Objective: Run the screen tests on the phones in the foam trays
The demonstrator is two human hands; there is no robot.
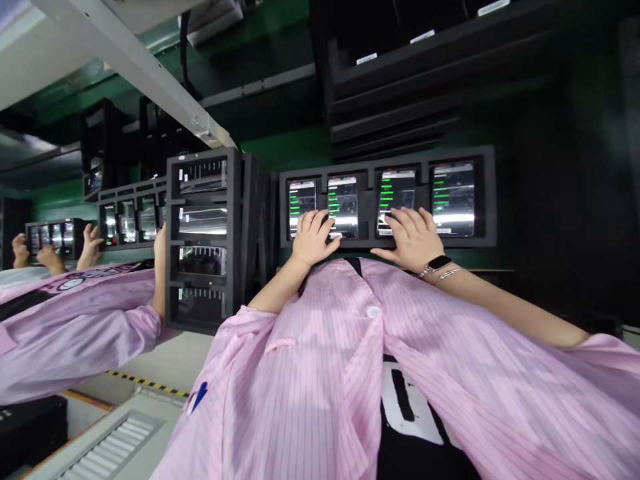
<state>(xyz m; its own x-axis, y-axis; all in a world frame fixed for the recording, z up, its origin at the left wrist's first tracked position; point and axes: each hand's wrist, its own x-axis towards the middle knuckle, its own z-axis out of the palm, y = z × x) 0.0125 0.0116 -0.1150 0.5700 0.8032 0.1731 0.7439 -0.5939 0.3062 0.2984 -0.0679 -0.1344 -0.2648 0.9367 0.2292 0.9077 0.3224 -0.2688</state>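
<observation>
From my end I am reading no words: green text lines (387, 193) on the phone screens (453, 200) right of centre and white labels (423, 36) along the top are staying too small or blurred.

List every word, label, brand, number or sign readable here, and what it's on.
Nothing is clearly legible.
Phone screens: green lines, too small and blurred to read.
White labels, upper right: too blurred.
Black shirt: bold white marking, partly covered; character unclear.
Co-worker's clothing: printed lettering, too blurred.
</observation>
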